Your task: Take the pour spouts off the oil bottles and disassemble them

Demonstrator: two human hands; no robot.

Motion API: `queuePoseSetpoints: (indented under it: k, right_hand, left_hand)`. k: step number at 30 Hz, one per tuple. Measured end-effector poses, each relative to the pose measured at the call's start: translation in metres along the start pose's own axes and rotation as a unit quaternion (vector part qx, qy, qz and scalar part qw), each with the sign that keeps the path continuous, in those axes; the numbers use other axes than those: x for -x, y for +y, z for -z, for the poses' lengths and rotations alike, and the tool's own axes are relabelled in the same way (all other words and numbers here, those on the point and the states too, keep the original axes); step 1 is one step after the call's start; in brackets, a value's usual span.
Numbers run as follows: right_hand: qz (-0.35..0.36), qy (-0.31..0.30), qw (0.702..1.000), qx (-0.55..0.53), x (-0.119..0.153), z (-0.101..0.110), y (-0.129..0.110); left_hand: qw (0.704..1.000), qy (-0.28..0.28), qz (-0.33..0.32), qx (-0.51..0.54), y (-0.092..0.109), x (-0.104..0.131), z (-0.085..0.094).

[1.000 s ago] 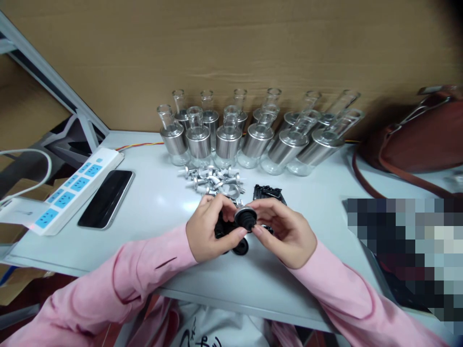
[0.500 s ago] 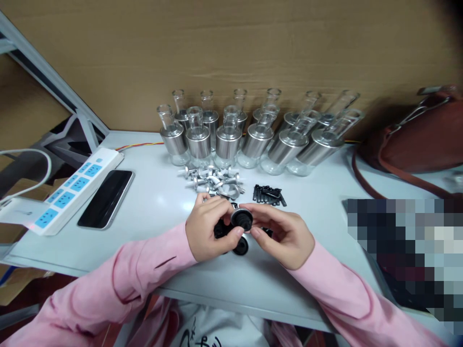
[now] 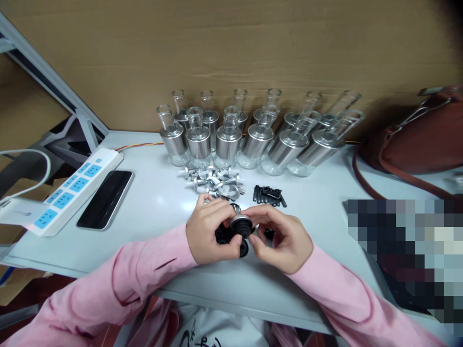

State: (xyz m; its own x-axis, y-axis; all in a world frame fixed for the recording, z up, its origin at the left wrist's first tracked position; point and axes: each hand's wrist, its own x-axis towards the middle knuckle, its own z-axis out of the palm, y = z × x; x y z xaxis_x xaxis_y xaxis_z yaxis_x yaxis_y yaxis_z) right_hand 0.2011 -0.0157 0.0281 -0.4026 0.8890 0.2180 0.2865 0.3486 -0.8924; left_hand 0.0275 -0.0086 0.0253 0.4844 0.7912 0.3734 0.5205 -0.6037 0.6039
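My left hand (image 3: 211,229) is closed round a pourer stopper (image 3: 241,225), with a metal collar and a ribbed black rubber plug turned toward me. From the other side, the fingertips of my right hand (image 3: 280,236) pinch the same stopper at its collar. Beneath and behind my hands lie more black rubber pieces (image 3: 243,248), partly hidden by my left fingers. Just beyond my fingers is a heap of silvery metal pourer spouts (image 3: 213,180). A small pile of short black tube-like parts (image 3: 268,195) lies to the right of that heap.
Glass bottles (image 3: 226,142) with steel sleeves stand in two rows before a cardboard wall (image 3: 231,48). A power strip (image 3: 68,193) and a phone (image 3: 105,199) lie at left. At right are a brown leather bag (image 3: 423,137) and a blurred-out patch. The table edge (image 3: 231,301) is near me.
The stopper has tipped slightly, its plug now pointing lower. My right hand has shifted a little, with its thumb lower beside the stopper. The things on the table stay put.
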Motion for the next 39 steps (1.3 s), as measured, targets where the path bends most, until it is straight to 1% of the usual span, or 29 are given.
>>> queuePoseSetpoints:
  k: [3, 7, 11, 17, 23, 27, 30, 35, 39]
  right_hand:
    - [0.01, -0.002, 0.999, 0.033, 0.0018, 0.0002, 0.0026]
    - [0.008, -0.003, 1.0, 0.027, 0.0041, 0.0002, 0.0054]
    - [0.021, 0.012, 0.999, 0.032, 0.0041, 0.0008, 0.0063]
    - [0.032, 0.021, 0.999, 0.039, 0.0014, 0.0022, 0.0044]
    - [0.043, 0.03, 0.997, 0.059, 0.0003, 0.0003, 0.0004]
    - [0.083, 0.057, 0.993, 0.057, 0.0013, -0.004, -0.0016]
    - [0.106, 0.058, 0.99, 0.071, 0.0022, -0.0061, -0.0019]
    - [0.114, 0.052, 0.989, 0.077, 0.0033, -0.0061, -0.002]
    - [0.119, 0.052, 0.989, 0.072, 0.0045, -0.006, -0.0035]
  left_hand:
    - [1.0, -0.003, -0.008, -0.003, 0.0003, -0.0009, -0.0001]
    - [1.0, 0.004, -0.015, -0.006, 0.0003, -0.0019, -0.0004]
    - [1.0, 0.008, -0.011, -0.009, -0.0002, -0.0014, -0.0006]
    - [1.0, 0.002, -0.007, 0.009, -0.001, 0.0016, -0.0013]
    - [1.0, 0.005, -0.005, -0.002, 0.0008, 0.0014, -0.0025]
    - [1.0, 0.005, -0.021, -0.005, 0.0031, 0.0011, -0.0017]
    - [0.999, 0.003, -0.035, -0.013, 0.0038, 0.0012, -0.0006]
    - [0.999, 0.005, -0.046, -0.018, 0.0033, 0.0024, -0.0009]
    - [0.998, 0.024, -0.058, -0.013, 0.0046, 0.0042, -0.0021]
